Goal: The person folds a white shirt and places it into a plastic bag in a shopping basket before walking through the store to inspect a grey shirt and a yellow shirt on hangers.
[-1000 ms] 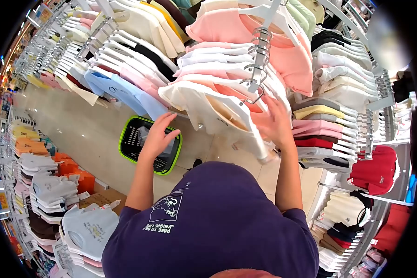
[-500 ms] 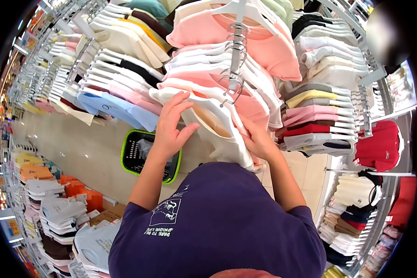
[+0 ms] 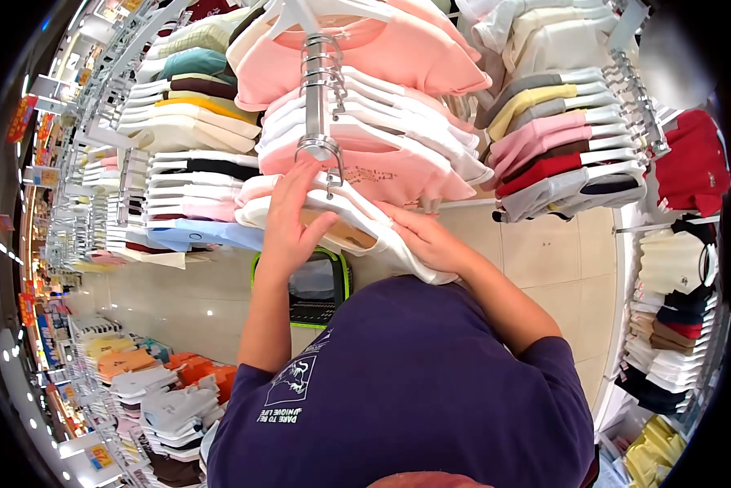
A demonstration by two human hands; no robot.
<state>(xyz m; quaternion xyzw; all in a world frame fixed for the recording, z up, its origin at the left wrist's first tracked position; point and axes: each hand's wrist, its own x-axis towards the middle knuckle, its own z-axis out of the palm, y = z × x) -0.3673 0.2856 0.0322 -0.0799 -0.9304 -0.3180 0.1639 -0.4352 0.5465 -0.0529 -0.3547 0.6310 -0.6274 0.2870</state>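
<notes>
A cream-white shirt on a white hanger is at the front of the centre rack, close to my body. My left hand is open at the hanger's left side, thumb apart and fingers stretched up beside the hook. My right hand lies along the shirt's right shoulder with its fingers extended; its thumb is hidden. Just behind hangs a pink shirt with small print on the chest. The metal rail with its hook rings is above my left fingertips.
A black basket with a green rim stands on the tiled floor at left. Racks of shirts flank me, with grey, red and pink ones at right and a light blue shirt at left. Folded-looking clothes fill the lower left.
My view has turned, so the rack sits further left and higher. The left hand has moved up to beside the hook. My right hand has flattened along the shirt's shoulder.
</notes>
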